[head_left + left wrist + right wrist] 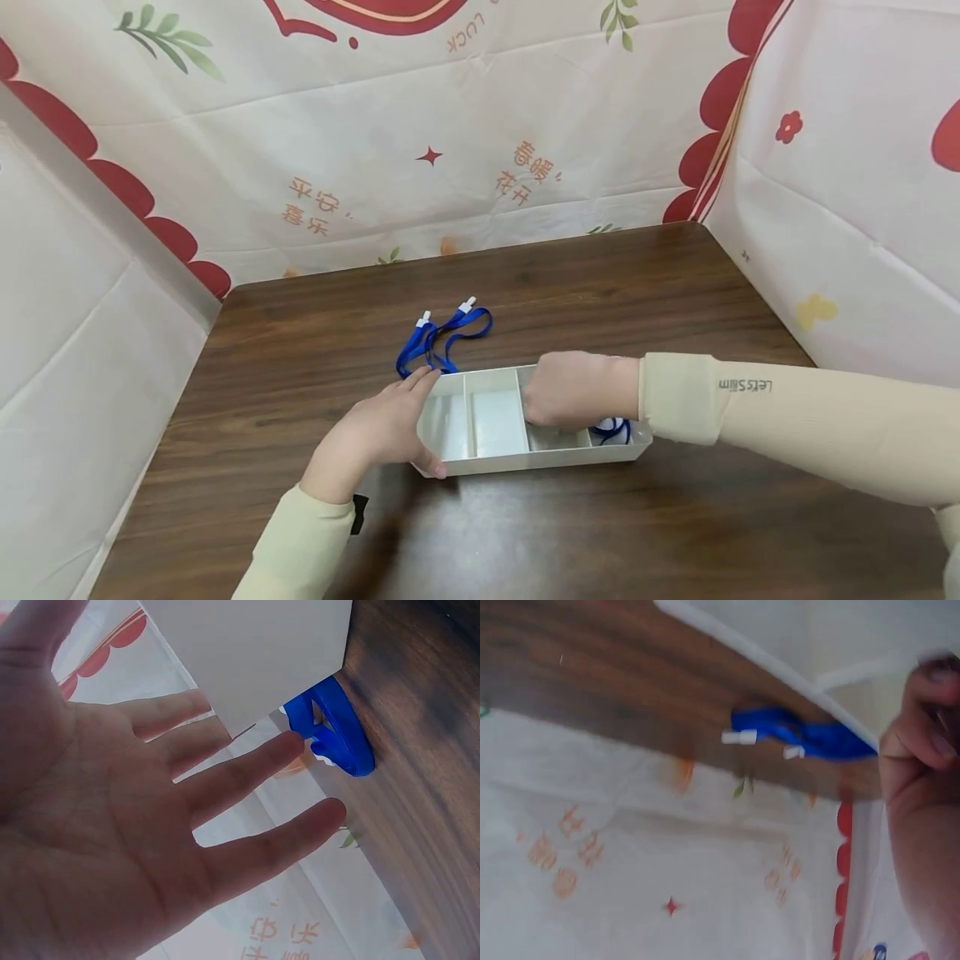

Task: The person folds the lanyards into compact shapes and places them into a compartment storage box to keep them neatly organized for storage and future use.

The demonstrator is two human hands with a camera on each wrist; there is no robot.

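Observation:
A long white divided box (525,463) lies across the table. My left hand (378,425) spans its left end in the head view, thumb at the front edge and fingers at the back corner; the left wrist view shows those fingers straight and spread. My right hand (573,390) reaches over the compartment right of the middle divider. Its fingers (930,727) are curled in the right wrist view, with nothing visible between them. A blue cord (613,431) lies in the rightmost compartment. Behind the box lies a blue lanyard (408,348) with white clips (467,305).
The dark wood table (525,533) extends around the box. A printed white cloth (427,108) hangs along its back edge, with white panels (862,208) at the sides. The two left compartments show bare pale floors.

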